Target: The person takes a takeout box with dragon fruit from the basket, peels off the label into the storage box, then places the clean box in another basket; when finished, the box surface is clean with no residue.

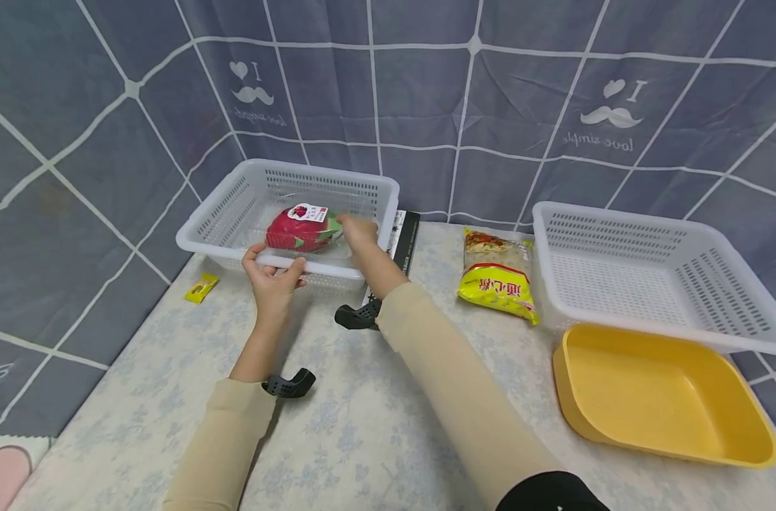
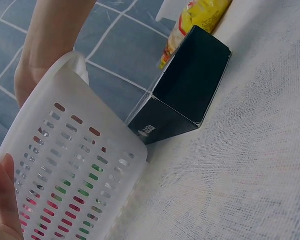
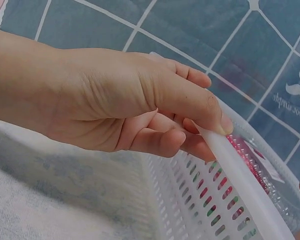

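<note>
A white slotted basket (image 1: 279, 264) stands at the back left, a red dragon fruit (image 1: 297, 231) with a white label and green tips in clear plastic packaging inside it. My left hand (image 1: 272, 280) grips the basket's front rim. The right wrist view shows this left hand (image 3: 155, 105) with its thumb over the rim and fingers below on the outside. My right hand (image 1: 360, 238) reaches over the front rim and holds the packaging by the fruit's green end, most of its fingers hidden. Through the slots, red and green show in the left wrist view.
A black box (image 2: 190, 80) stands beside the basket's right end. Farther right are a yellow food bag (image 1: 498, 280), a second white basket (image 1: 608, 284) and a yellow tub (image 1: 656, 397). A small yellow packet (image 1: 201, 288) lies front left. A grey patterned curtain (image 1: 426, 92) hangs behind.
</note>
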The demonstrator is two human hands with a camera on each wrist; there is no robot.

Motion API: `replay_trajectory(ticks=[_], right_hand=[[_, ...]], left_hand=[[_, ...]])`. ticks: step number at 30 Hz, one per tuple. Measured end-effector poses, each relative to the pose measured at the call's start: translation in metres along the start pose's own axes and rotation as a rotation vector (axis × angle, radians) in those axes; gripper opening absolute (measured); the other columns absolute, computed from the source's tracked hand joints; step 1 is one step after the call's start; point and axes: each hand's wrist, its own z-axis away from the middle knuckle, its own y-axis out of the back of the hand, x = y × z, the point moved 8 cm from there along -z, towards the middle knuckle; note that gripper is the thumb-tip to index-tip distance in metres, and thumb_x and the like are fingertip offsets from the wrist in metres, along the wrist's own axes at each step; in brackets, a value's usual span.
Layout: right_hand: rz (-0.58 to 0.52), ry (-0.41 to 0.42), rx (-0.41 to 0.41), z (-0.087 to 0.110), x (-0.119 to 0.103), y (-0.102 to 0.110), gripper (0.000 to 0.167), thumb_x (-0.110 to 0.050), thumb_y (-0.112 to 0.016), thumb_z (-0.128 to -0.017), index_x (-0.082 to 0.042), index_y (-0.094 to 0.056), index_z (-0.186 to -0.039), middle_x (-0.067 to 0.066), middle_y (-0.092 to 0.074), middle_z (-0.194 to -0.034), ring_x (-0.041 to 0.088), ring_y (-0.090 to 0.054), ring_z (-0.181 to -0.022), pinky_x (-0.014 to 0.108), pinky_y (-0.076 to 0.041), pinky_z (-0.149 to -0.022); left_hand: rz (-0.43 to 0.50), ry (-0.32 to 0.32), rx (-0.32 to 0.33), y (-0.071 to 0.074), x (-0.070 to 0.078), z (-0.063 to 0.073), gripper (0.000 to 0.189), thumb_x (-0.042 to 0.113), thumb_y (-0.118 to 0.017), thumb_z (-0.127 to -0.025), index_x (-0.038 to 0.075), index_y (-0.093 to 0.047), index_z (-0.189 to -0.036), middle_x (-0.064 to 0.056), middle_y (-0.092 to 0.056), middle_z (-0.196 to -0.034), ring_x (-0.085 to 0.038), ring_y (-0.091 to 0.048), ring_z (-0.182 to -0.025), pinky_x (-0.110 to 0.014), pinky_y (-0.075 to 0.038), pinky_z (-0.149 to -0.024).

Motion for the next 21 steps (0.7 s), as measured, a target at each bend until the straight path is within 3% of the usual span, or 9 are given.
replay_trajectory(ticks=[4, 8, 11, 13, 15, 18, 21], right_hand=[[0.031, 0.012, -0.025, 0.001, 0.0, -0.002, 0.065, -0.021, -0.063, -0.092, 0.008, -0.035, -0.142, 0.019, -0.042, -0.142, 0.032, -0.043, -0.129, 0.042, -0.037, -0.108], [0.049, 0.024, -0.03, 0.0, 0.001, -0.004, 0.06, -0.015, -0.065, -0.092, 0.007, -0.039, -0.141, 0.019, -0.047, -0.139, 0.03, -0.046, -0.126, 0.037, -0.04, -0.106], [0.048, 0.006, -0.02, -0.001, 0.003, -0.005, 0.062, -0.014, -0.068, -0.091, 0.006, -0.038, -0.141, 0.016, -0.051, -0.132, 0.022, -0.053, -0.101, 0.029, -0.047, -0.087], [0.026, -0.015, -0.015, -0.001, 0.005, -0.007, 0.058, -0.013, -0.069, -0.09, 0.005, -0.043, -0.138, 0.013, -0.055, -0.12, 0.017, -0.048, -0.077, 0.025, -0.044, -0.069], [-0.002, -0.047, -0.013, -0.001, 0.008, -0.008, 0.056, -0.014, -0.071, -0.089, 0.003, -0.045, -0.136, 0.01, -0.053, -0.112, 0.014, -0.041, -0.066, 0.023, -0.04, -0.058], [-0.061, -0.103, -0.033, 0.001, 0.012, -0.009, 0.063, -0.016, -0.073, -0.088, -0.001, -0.041, -0.14, 0.008, -0.051, -0.112, 0.015, -0.042, -0.065, 0.023, -0.047, -0.057], [-0.128, -0.147, -0.076, 0.004, 0.014, -0.009, 0.076, -0.018, -0.075, -0.086, -0.009, -0.031, -0.148, 0.011, -0.049, -0.125, 0.019, -0.047, -0.071, 0.031, -0.055, -0.065]], left_hand=[[0.012, 0.006, 0.004, 0.0, 0.001, 0.001, 0.061, -0.013, -0.066, -0.083, 0.013, -0.029, -0.125, -0.006, -0.06, -0.076, -0.009, -0.065, -0.054, -0.016, -0.051, -0.046], [0.024, 0.013, -0.005, -0.001, 0.001, 0.001, 0.062, -0.013, -0.066, -0.083, 0.014, -0.029, -0.125, -0.006, -0.06, -0.076, -0.009, -0.065, -0.055, -0.017, -0.051, -0.047], [0.031, 0.007, -0.013, -0.001, 0.001, 0.001, 0.062, -0.013, -0.065, -0.084, 0.014, -0.028, -0.126, -0.007, -0.06, -0.076, -0.009, -0.065, -0.055, -0.017, -0.052, -0.047], [0.032, 0.003, -0.013, -0.001, 0.002, 0.002, 0.062, -0.013, -0.065, -0.084, 0.014, -0.028, -0.125, -0.007, -0.059, -0.076, -0.009, -0.065, -0.055, -0.017, -0.051, -0.047], [0.033, 0.004, -0.011, -0.001, 0.001, 0.002, 0.062, -0.013, -0.065, -0.084, 0.014, -0.029, -0.125, -0.007, -0.059, -0.077, -0.01, -0.065, -0.055, -0.017, -0.051, -0.047], [0.033, 0.01, -0.004, -0.001, 0.001, 0.002, 0.061, -0.013, -0.065, -0.084, 0.015, -0.029, -0.125, -0.007, -0.058, -0.077, -0.009, -0.065, -0.054, -0.016, -0.05, -0.046], [0.036, 0.02, -0.002, -0.002, 0.002, 0.002, 0.061, -0.013, -0.065, -0.084, 0.015, -0.029, -0.125, -0.007, -0.058, -0.077, -0.01, -0.065, -0.055, -0.016, -0.05, -0.046]])
